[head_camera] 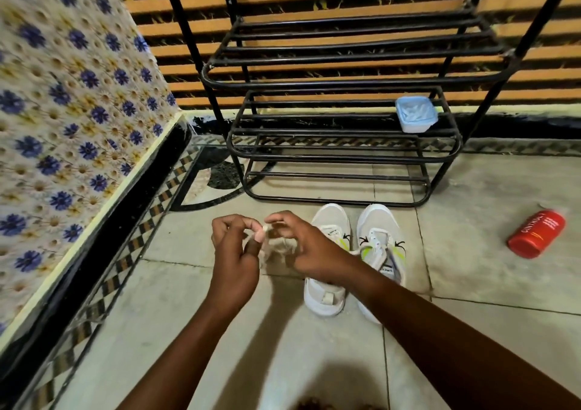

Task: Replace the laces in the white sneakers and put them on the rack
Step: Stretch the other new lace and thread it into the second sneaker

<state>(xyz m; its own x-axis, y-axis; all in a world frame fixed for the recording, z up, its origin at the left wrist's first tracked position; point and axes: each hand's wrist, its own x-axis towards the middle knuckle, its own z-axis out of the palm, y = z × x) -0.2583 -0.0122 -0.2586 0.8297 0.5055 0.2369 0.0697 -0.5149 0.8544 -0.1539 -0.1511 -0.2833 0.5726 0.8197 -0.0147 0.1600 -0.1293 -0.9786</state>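
Note:
Two white sneakers stand side by side on the tiled floor, toes toward the rack: the left sneaker [328,230] and the right sneaker [379,236], both with yellow-green accents. My left hand [234,252] and my right hand [306,249] are held together just left of the sneakers. Both pinch a bundled white lace [278,247] between their fingertips. My right forearm hides part of each sneaker's heel. The black metal shoe rack [339,145] stands right behind the sneakers.
A light blue lidded plastic box [415,118] sits on the rack's lower right shelf. A red bottle [536,233] lies on the floor at the right. A bed with a blue-flowered cover [63,126] borders the left side.

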